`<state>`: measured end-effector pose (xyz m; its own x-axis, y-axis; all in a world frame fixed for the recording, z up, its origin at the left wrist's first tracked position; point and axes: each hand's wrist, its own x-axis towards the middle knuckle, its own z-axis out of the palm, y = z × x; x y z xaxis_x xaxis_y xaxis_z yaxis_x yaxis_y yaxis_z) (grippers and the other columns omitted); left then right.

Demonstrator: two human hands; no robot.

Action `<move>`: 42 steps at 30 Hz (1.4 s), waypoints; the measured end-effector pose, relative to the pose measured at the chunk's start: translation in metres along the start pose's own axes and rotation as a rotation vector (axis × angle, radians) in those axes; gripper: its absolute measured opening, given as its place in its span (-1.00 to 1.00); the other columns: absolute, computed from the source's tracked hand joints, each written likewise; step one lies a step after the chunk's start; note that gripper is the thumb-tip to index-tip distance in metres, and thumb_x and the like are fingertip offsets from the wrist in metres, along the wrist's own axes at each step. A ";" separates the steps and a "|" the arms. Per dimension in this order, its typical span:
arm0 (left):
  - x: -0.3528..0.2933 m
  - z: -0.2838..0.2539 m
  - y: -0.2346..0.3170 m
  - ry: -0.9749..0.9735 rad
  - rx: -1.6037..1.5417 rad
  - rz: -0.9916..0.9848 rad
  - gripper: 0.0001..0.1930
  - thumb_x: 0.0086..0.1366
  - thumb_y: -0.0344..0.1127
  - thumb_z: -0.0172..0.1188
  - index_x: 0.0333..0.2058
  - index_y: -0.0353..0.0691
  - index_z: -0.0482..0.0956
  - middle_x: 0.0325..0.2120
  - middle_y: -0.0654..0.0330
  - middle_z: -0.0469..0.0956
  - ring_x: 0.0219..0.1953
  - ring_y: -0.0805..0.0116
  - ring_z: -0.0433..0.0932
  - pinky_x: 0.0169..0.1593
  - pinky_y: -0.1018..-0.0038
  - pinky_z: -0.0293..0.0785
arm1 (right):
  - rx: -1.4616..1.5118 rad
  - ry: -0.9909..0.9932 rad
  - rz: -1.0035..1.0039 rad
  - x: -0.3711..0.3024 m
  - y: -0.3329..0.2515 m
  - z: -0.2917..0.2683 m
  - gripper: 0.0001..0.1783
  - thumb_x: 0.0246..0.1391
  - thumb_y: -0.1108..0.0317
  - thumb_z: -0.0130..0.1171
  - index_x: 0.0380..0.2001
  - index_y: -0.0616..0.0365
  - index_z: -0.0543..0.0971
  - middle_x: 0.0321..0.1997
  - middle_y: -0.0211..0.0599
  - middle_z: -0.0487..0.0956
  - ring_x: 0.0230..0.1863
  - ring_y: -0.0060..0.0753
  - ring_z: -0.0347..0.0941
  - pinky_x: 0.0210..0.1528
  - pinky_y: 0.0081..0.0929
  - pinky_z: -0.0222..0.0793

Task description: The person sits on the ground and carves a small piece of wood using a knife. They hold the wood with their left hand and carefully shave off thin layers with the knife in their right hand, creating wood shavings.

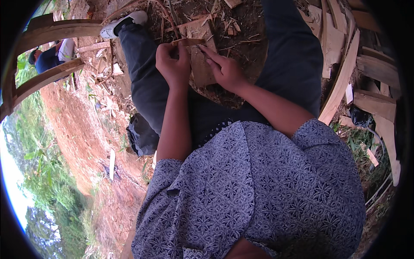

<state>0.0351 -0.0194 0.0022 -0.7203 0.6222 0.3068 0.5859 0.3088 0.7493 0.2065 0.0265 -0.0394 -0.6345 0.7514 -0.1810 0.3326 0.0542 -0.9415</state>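
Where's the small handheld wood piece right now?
Head view, upper centre: the small wood piece is pinched in the left hand, over the flat board, with the right hand just to its right.

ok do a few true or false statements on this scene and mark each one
1. The left hand grips a thin wood piece. True.
2. The hands are far apart. False: the right hand is close beside the left.
3. The upper clothing is plain red. False: the shirt is patterned, bluish grey.
4. Someone in a blue top shows at the picture's left. True.
5. The footwear in view is black. False: the shoe is whitish.
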 end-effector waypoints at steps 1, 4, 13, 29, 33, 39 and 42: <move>0.001 0.001 0.002 0.000 0.007 0.012 -0.76 0.20 -0.38 0.35 -0.44 -0.34 0.44 -0.54 0.13 0.49 -0.50 0.34 0.50 -0.34 0.42 0.45 | 0.002 0.028 -0.002 -0.001 0.017 0.002 -0.48 0.36 0.28 0.03 0.36 -0.15 0.37 0.07 0.01 0.63 -0.02 -0.25 0.66 -0.06 -0.36 0.52; 0.004 -0.002 -0.001 0.043 -0.050 -0.159 -0.76 0.22 -0.37 0.35 -0.44 -0.34 0.43 -0.54 0.16 0.50 -0.50 0.42 0.48 -0.36 0.43 0.44 | -0.388 -0.134 0.215 0.011 -0.009 -0.001 -0.47 0.34 0.27 0.06 0.36 -0.18 0.37 -0.03 0.02 0.66 -0.18 -0.27 0.69 -0.14 -0.34 0.53; 0.000 0.002 -0.012 0.005 -0.043 -0.034 -0.76 0.23 -0.38 0.34 -0.43 -0.34 0.44 -0.54 0.18 0.49 -0.50 0.45 0.48 -0.37 0.45 0.43 | -0.121 -0.009 -0.028 -0.004 -0.042 -0.010 -0.46 0.31 0.26 0.11 0.34 -0.34 0.40 -0.10 -0.01 0.67 -0.41 -0.12 0.63 -0.31 -0.32 0.50; -0.001 -0.001 -0.001 0.008 -0.003 -0.038 -0.77 0.20 -0.41 0.35 -0.45 -0.34 0.43 -0.57 0.15 0.48 -0.52 0.38 0.49 -0.38 0.44 0.44 | 0.019 0.094 -0.124 0.002 -0.061 -0.006 -0.50 0.30 0.39 0.12 0.30 -0.14 0.47 -0.36 -0.09 0.69 -0.54 -0.71 0.41 -0.45 -0.55 0.36; -0.001 -0.001 -0.002 -0.024 0.036 0.014 -0.76 0.18 -0.42 0.36 -0.45 -0.35 0.43 -0.57 0.14 0.46 -0.51 0.35 0.49 -0.36 0.43 0.44 | -0.059 0.086 -0.023 0.004 -0.018 -0.002 -0.52 0.32 0.37 0.08 0.28 -0.15 0.49 -0.38 -0.04 0.66 -0.55 -0.53 0.47 -0.41 -0.49 0.38; -0.003 0.000 0.005 -0.008 -0.053 -0.070 -0.77 0.18 -0.43 0.35 -0.45 -0.35 0.43 -0.56 0.12 0.44 -0.50 0.31 0.49 -0.35 0.42 0.44 | -0.005 0.257 -0.046 0.007 0.009 0.005 -0.53 0.35 0.31 0.04 0.30 -0.13 0.46 -0.32 -0.01 0.66 -0.48 -0.37 0.53 -0.31 -0.41 0.45; -0.004 0.002 0.005 -0.018 -0.032 -0.046 -0.77 0.18 -0.44 0.34 -0.45 -0.35 0.42 -0.56 0.12 0.44 -0.50 0.30 0.49 -0.35 0.42 0.44 | 0.068 0.053 0.224 0.003 0.017 -0.005 -0.52 0.37 0.27 0.02 0.33 -0.09 0.42 -0.16 -0.15 0.67 -0.40 -0.41 0.54 -0.25 -0.46 0.46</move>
<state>0.0413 -0.0188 0.0041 -0.7391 0.6207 0.2617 0.5404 0.3144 0.7805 0.2137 0.0334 -0.0541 -0.5118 0.7735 -0.3738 0.4120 -0.1608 -0.8969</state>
